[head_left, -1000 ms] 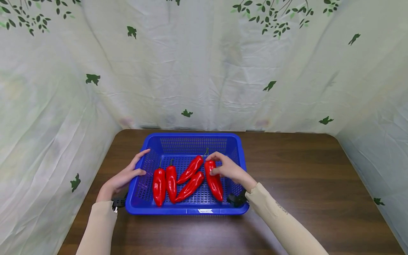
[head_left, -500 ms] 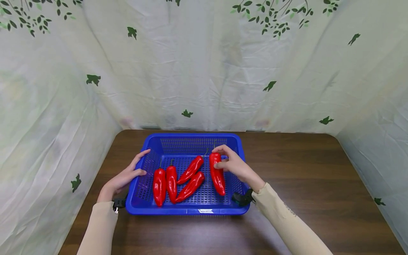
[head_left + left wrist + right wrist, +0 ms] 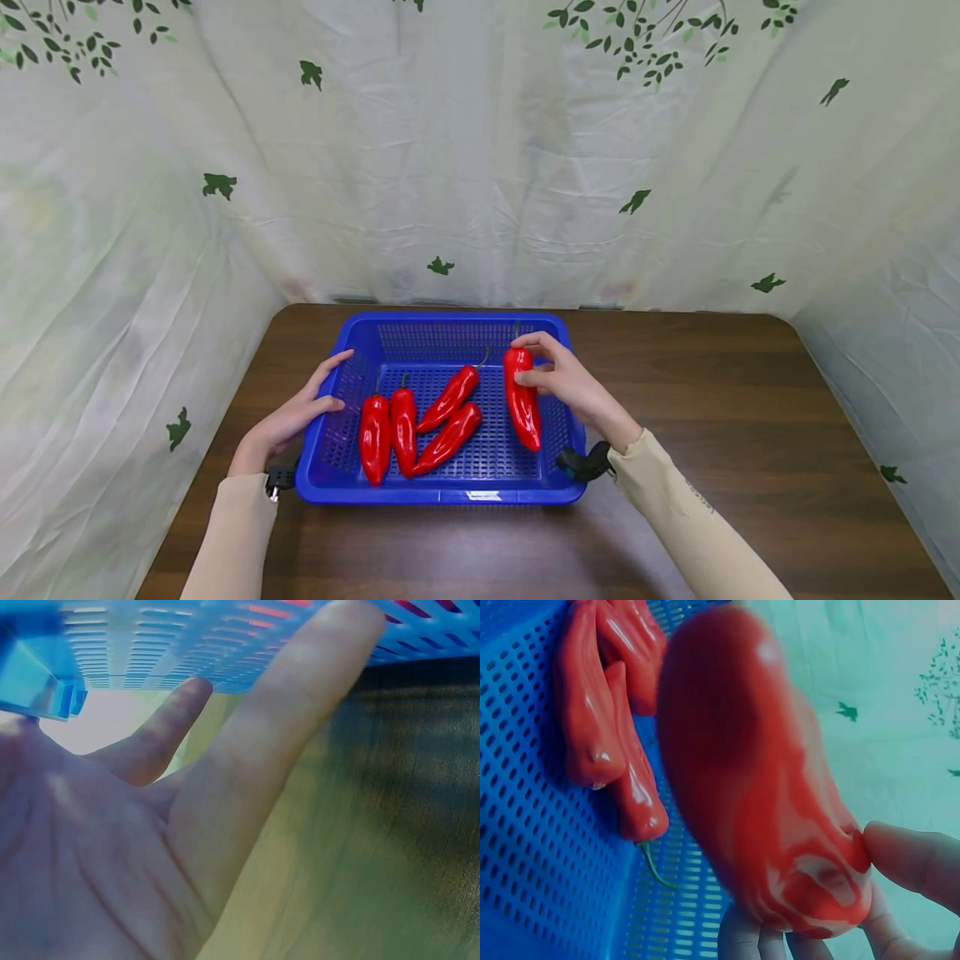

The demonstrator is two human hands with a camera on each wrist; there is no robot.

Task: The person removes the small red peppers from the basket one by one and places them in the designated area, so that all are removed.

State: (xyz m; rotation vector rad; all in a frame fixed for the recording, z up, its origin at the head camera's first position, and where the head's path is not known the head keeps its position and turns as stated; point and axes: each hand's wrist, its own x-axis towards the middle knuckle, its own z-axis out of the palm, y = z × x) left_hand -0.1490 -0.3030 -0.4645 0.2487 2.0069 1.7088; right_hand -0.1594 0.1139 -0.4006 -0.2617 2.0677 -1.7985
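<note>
Blue perforated plastic makes up the basket, which is set on the brown wood-grain counter and is taken as the reference for all positions. Within the basket's right-hand part, a red pepper is held by the right hand; it is gripped near its stem end between thumb and fingers, as is confirmed in the right wrist view, and its pointed end is directed toward the basket's front rim. Whether that tip is clear of the basket floor cannot be told. At the basket's left side, the rim is touched by the left hand, whose thumb and index finger are extended and spread; its remaining fingers are partly hidden. The two hands are well apart, with the basket between them. Four further red peppers are noted on the basket floor: two, the leftmost pepper and its neighbour, are laid lengthwise near the basket's left wall, while the upper slanted pepper and the lower slanted pepper are placed toward its middle. Behind the basket, a pale curtain printed with green leaves is hung.
</note>
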